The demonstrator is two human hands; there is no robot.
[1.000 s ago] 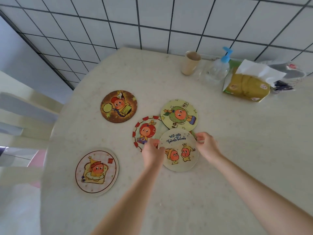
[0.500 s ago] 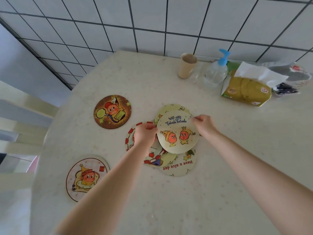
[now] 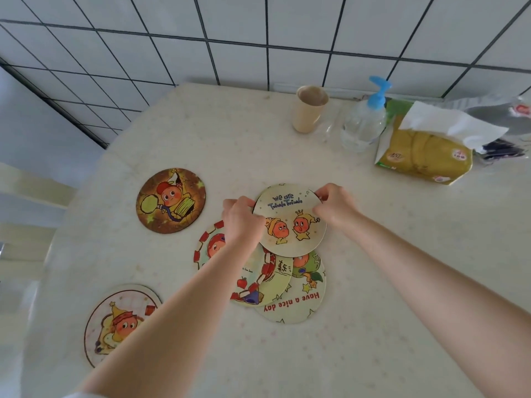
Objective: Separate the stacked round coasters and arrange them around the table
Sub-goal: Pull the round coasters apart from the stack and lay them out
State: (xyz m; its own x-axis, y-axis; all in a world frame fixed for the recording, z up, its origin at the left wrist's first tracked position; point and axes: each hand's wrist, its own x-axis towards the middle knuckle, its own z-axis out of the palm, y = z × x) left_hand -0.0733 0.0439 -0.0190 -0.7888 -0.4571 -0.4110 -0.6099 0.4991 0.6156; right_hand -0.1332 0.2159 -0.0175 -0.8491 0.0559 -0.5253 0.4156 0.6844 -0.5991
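1. My left hand (image 3: 242, 218) and right hand (image 3: 334, 206) hold one round pale-yellow coaster with two crowned cartoon figures and blue lettering (image 3: 290, 222) between them, my fingers pinching its left and right edges.
2. That coaster sits above a loose overlapping pile on the speckled cream surface (image 3: 373, 282).
3. In the pile, a round red-bordered coaster with a red-capped figure (image 3: 209, 248) lies left, partly under my left forearm; a round pale coaster with red apples (image 3: 258, 285) overlaps it; a round pale coaster reading "Have a nice day" (image 3: 298, 305) lies nearest.
4. A round dark-brown coaster with an orange-faced figure (image 3: 171, 200) lies alone, far left of the pile.
5. A round white coaster with a toast-shaped figure (image 3: 115, 320) lies alone at near left, my forearm crossing its edge.
6. At the far right stand a beige cup (image 3: 309, 110), a clear pump bottle with a blue top (image 3: 363, 122) and a yellow tissue pack (image 3: 425, 156).
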